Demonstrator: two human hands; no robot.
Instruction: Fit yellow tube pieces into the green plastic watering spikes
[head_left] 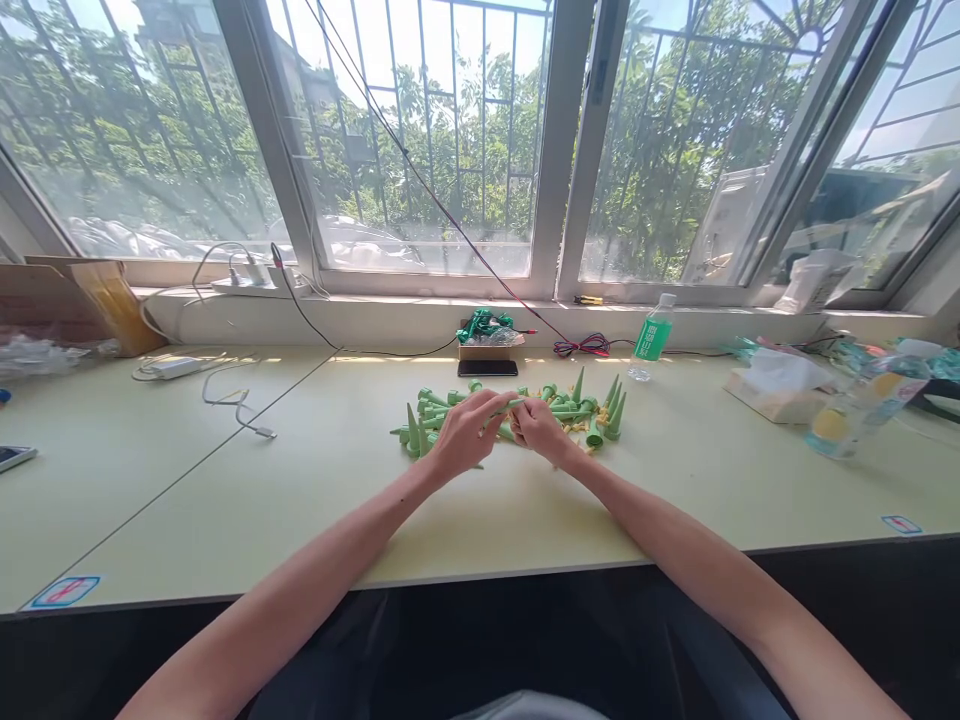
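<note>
My left hand (469, 428) is closed around a slim green plastic spike (513, 403), held just above the table. Close against it on the right, my right hand (537, 428) is closed at the spike's other end, and its fingertips hide what they pinch. Around and behind both hands lies a loose heap of green cone-shaped spikes (568, 409), some with wide round caps. Several stand upright with their tips up, such as the spike (616, 418) at the right end. Small yellowish pieces (579, 428) are scattered among the spikes on the right.
A black phone (487, 368) lies behind the heap, before a small box (484, 352) with green material. Right of it stand a bottle (651, 340), a tissue box (776, 392) and another bottle (832, 425). A white cable (241, 410) lies left on the table (315, 500).
</note>
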